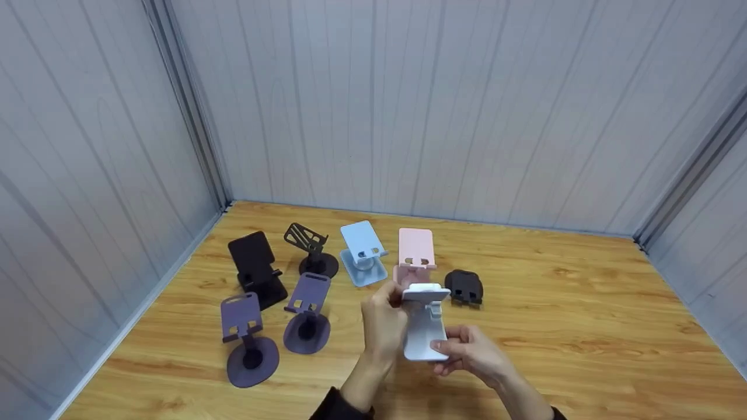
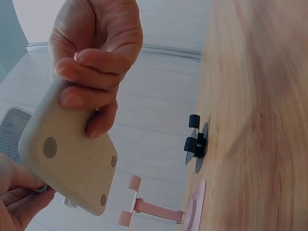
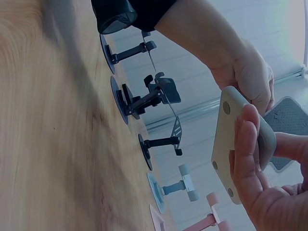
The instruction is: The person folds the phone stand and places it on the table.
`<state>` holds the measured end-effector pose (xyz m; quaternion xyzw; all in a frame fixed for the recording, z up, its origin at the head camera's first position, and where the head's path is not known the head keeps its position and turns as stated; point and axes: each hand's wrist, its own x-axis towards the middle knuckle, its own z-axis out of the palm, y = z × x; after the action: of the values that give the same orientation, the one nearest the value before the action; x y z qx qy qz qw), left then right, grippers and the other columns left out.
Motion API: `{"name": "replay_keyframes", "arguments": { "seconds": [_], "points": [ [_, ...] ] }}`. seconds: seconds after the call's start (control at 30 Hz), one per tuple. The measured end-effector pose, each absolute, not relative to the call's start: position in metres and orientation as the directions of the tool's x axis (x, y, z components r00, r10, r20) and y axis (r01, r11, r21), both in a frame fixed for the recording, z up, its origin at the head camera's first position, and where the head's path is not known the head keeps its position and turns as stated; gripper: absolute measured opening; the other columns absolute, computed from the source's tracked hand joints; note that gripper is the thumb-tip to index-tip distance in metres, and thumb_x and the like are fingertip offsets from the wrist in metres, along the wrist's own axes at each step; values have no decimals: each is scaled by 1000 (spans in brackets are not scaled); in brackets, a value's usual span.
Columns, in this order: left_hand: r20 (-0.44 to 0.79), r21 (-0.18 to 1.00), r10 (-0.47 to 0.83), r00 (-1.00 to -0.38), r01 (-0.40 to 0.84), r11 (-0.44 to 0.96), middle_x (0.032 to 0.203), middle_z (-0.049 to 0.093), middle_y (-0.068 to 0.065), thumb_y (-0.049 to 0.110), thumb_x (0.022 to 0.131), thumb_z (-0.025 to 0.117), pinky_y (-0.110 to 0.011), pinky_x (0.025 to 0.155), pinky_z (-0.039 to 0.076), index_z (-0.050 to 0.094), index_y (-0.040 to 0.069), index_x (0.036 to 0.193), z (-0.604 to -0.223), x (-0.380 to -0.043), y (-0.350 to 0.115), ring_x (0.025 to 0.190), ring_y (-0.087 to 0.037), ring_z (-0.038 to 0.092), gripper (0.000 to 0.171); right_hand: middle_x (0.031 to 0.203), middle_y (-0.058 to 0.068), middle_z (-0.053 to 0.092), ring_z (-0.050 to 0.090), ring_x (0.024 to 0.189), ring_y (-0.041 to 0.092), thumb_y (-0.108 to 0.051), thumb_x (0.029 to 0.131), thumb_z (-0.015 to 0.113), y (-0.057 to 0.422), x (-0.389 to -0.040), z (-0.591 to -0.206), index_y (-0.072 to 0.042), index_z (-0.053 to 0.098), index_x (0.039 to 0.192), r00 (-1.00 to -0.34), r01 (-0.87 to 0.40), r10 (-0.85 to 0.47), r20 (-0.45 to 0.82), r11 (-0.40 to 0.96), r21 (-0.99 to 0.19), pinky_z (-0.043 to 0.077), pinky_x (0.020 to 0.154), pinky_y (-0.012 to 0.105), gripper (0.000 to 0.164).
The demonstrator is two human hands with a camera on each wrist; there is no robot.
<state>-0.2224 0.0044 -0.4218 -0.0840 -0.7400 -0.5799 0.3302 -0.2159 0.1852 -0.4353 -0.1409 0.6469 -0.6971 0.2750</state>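
Observation:
Both hands hold a white phone stand (image 1: 425, 335) above the front middle of the table. My left hand (image 1: 385, 321) grips it at the upper left, by its folding plate, with fingertips partly hidden behind it. My right hand (image 1: 470, 353) pinches the base at its lower right corner, thumb on top and fingers beneath. Round grey pads show on the pale underside of the base (image 2: 72, 154) in the left wrist view. There the right hand (image 2: 96, 72) comes in from the top, and the left hand (image 2: 19, 192) is at the lower left edge.
Behind the hands stand a pink phone stand (image 1: 416, 245) and a light blue one (image 1: 362, 239). A folded black stand (image 1: 465, 287) lies to their right. Purple stands (image 1: 309, 291) (image 1: 242, 315) and black stands (image 1: 252, 256) (image 1: 315, 265) fill the left side. Pale panels (image 1: 373, 116) enclose the wooden table (image 1: 583, 326).

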Motion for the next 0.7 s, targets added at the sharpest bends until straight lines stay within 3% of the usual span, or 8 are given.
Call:
{"name": "replay_keyframes", "arguments": {
  "seconds": [0.1,0.23,0.43,0.57,0.7],
  "points": [
    [619,779,-258,-742,538,324,71,73,-12,-31,69,59,-25,61,57,66,-2,74,-423,-223,4,68,-11,63,31,81,-3,77,75,69,4,-5,105,57,184,-214,-435,5,68,115,-812,196,-563,-155,-12,-981,63,67,17,18],
    [624,773,-237,-745,543,329,77,77,-15,-33,71,59,-32,65,65,69,-4,79,-423,-224,4,72,-20,72,31,82,-2,77,75,69,5,-5,106,57,183,-213,-434,11,66,120,-833,192,-529,-160,-6,-981,62,67,17,24],
    [688,684,-127,-714,581,440,101,81,-19,-19,79,83,-38,78,69,75,-5,106,-416,-221,2,91,-31,79,31,87,0,78,75,71,5,-3,105,56,183,-213,-432,21,59,130,-866,183,-474,-156,-11,-983,63,68,18,34],
    [781,586,-75,-620,685,433,113,79,-18,-9,80,90,-40,87,69,75,-5,117,-407,-215,-2,106,-37,78,41,88,0,79,75,72,6,-3,105,55,186,-214,-430,22,57,132,-875,175,-461,-148,-16,-984,63,68,18,36],
    [869,465,-66,-490,765,446,105,78,-15,-9,82,87,-39,87,69,79,-4,109,-402,-210,-4,100,-34,78,28,91,1,80,76,73,6,-3,105,55,188,-215,-429,23,55,133,-879,171,-453,-147,-12,-985,63,68,18,39]
  ]
}}
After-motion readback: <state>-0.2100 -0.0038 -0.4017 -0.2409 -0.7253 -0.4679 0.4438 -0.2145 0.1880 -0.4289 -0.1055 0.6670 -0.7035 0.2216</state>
